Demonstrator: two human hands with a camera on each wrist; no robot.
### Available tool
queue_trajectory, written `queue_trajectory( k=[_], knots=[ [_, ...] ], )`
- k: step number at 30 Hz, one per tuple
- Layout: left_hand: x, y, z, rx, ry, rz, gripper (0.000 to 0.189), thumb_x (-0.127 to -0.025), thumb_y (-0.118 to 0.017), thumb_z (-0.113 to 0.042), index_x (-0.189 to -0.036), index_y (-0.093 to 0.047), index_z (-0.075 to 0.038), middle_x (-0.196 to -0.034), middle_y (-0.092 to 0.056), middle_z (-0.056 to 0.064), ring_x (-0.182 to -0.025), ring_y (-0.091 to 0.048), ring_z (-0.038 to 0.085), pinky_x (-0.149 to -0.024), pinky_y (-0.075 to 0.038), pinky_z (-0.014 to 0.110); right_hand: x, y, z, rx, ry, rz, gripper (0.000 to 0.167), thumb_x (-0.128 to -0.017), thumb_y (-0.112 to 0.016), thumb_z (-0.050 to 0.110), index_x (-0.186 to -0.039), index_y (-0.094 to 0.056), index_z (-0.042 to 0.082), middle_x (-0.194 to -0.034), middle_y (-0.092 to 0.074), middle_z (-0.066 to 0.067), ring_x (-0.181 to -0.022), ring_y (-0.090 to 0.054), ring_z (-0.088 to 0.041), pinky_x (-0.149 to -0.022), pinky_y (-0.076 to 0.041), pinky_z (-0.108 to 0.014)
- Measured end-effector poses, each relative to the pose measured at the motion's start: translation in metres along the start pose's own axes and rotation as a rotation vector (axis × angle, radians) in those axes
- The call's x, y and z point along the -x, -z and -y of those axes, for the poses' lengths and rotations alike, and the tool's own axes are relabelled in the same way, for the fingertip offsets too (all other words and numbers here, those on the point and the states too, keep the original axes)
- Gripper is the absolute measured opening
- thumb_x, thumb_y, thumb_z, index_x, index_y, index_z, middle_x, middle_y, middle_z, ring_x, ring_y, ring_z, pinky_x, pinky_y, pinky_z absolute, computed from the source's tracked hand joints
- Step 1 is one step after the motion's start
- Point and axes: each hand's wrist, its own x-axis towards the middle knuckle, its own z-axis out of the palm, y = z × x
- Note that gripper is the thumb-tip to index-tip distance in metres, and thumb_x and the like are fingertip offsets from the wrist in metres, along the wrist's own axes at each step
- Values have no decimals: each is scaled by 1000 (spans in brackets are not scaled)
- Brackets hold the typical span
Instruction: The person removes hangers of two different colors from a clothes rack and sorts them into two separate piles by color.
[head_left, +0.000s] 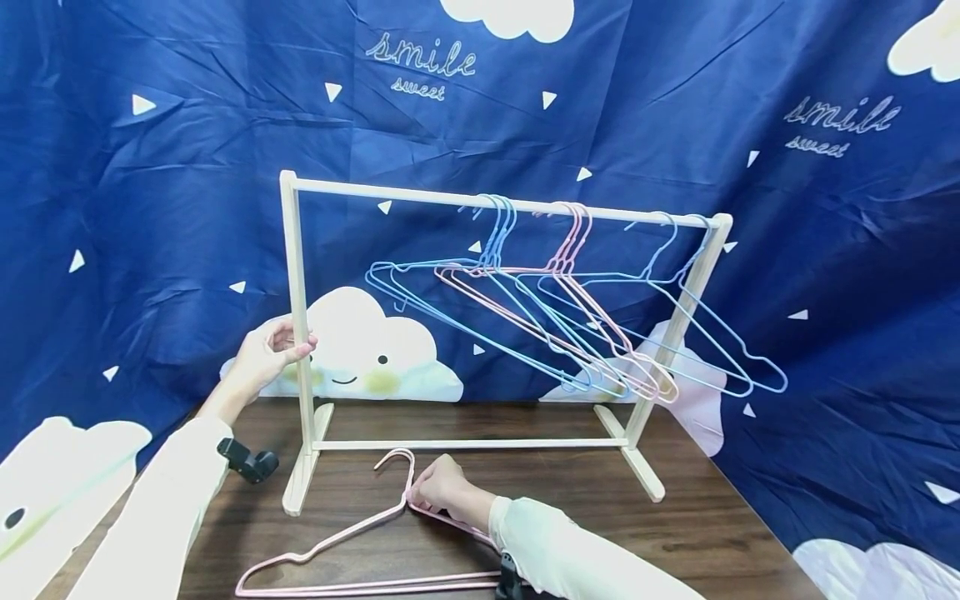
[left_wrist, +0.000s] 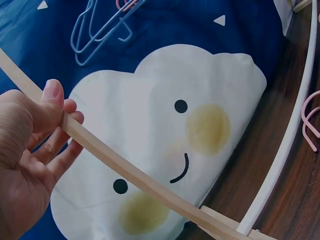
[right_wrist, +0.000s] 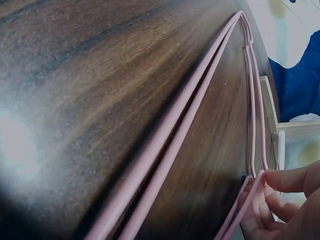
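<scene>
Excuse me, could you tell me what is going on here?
A person is handling pink hangers at a wooden rack. The left hand holds the rack's left post, while the right hand pinches the lower pink hangers near their hooks, low over the table. On the rail hang blue hangers, then upper pink hangers, then more blue ones towards the right end.

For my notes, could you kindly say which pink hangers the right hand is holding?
The lower pair in front of the rack, pinched by the right hand; the other pink hangers hang from the top rail.
</scene>
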Motion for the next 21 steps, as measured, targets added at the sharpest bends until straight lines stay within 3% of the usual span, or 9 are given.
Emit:
queue_trajectory(
  k=[10, 16, 21],
  knots=[
    [-2, 1, 2, -15, 1, -2, 28, -93, -72, -2, -113, -63, -20, -93, -73, -21, -90, -74, 4, -78, -55, 10, 1, -7, 3, 222, 2, -146, 25, -71, -85, 2, -55, -67, 9, -41, -54, 4, -37, -49, -6, -38, -38, -17],
    [-1, 2, 1, -18, 17, -5, 27, -94, -70, 0, -115, -62, -14, -93, -73, -22, -87, -71, -6, -78, -54, 9, 2, -9, 4, 244, 13, -184, 23, -66, -83, 1, -53, -66, 10, -41, -46, 9, -40, -46, -8, -42, -36, -19],
    [0, 1, -1, -46, 38, -5, 28, -95, -70, -2, -121, -59, -2, -93, -72, -23, -87, -69, -9, -78, -54, 8, 2, -8, 2, 201, 7, -168, 23, -67, -84, 0, -53, -66, 8, -40, -46, 9, -40, -46, -8, -42, -35, -18]
  ],
)
